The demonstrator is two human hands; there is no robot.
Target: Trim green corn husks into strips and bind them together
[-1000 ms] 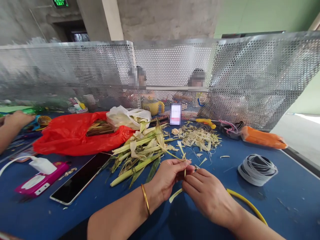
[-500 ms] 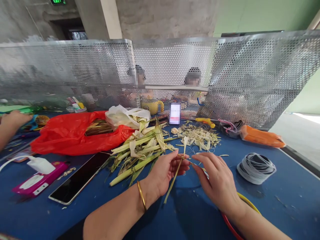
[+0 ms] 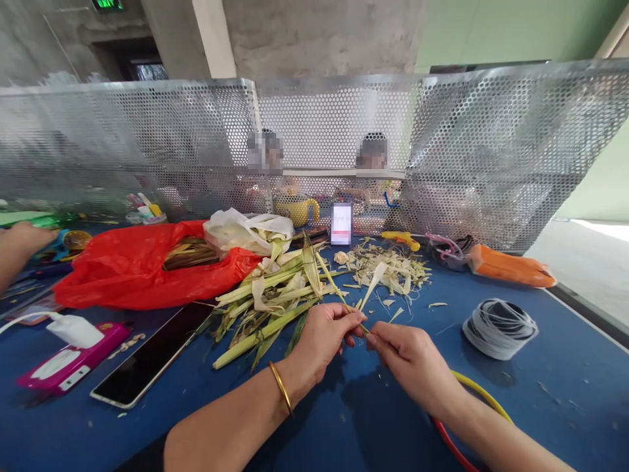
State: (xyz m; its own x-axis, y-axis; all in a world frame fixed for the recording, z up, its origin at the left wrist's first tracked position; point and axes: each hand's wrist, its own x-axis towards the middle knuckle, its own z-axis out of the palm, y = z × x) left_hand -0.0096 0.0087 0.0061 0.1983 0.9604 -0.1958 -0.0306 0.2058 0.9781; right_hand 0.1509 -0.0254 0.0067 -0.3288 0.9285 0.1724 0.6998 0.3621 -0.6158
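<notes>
From my head, I look down at my left hand (image 3: pixel 327 333), which pinches narrow leaf strips (image 3: pixel 375 280) between thumb and fingers; my right hand (image 3: pixel 411 362) is curled tight just beside it, gripping the near end. The strips are in my fingertips above the desk (image 3: pixel 393 436), one pale blade and one thin length fanning toward the far edge. I judge that I pinch them where they meet so the crossing doesn't slip. The leaf heap (image 3: pixel 268 298) lies on the far-edge side, to the left, probably for easy picking; the scraps (image 3: pixel 393 265) sit beyond my hands near that edge, likely kept apart from it. The wire coil (image 3: pixel 500 330) stands toward the right edge, within reach.

Half a second ago my right hand was loosely spread, apart from the left, and a long tail hung toward me; now my hands are together and I see no tail.
</notes>
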